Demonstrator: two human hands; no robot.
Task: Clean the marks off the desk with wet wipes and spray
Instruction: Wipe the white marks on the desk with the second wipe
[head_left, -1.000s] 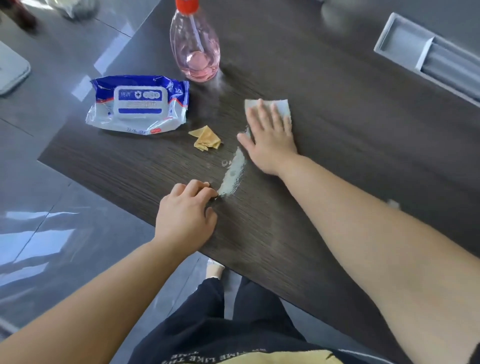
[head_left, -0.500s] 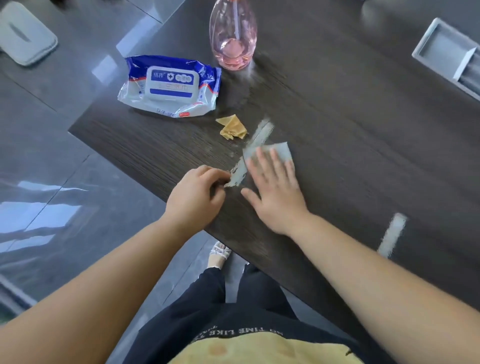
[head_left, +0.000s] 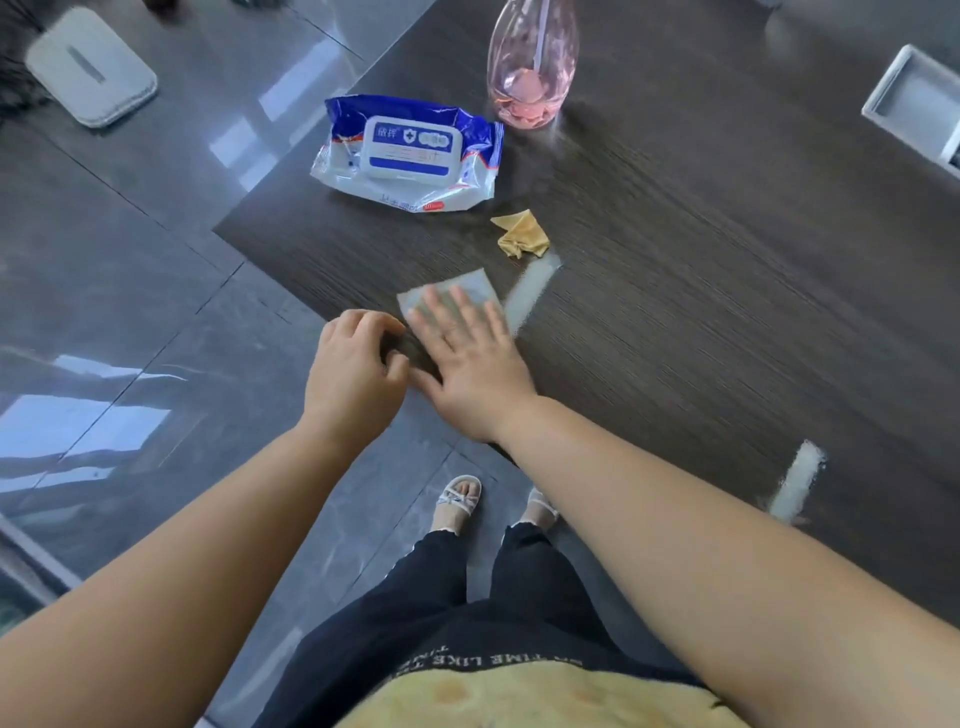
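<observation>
My right hand (head_left: 470, 358) lies flat, fingers straight, pressing a pale wet wipe (head_left: 475, 286) onto the dark wood desk (head_left: 701, 270) near its front edge. My left hand (head_left: 356, 369) rests at the desk edge just left of it, fingers curled, nothing visible in them. A whitish streak mark (head_left: 532, 291) runs diagonally just right of the wipe. A second white mark (head_left: 795, 480) sits farther right near the edge. The pink spray bottle (head_left: 532, 67) stands at the back, and the blue and white wipes pack (head_left: 410, 150) lies to its left.
A crumpled yellow scrap (head_left: 522, 236) lies between the pack and the streak. A grey recessed cable tray (head_left: 914, 109) is set into the desk at the far right. A white flat device (head_left: 91, 65) lies on the glossy tiled floor at the far left.
My right hand slid the wipe back toward me and leftward along the streak, ending beside my left hand. The lower part of the streak no longer shows. The view shifted right, revealing a second mark.
</observation>
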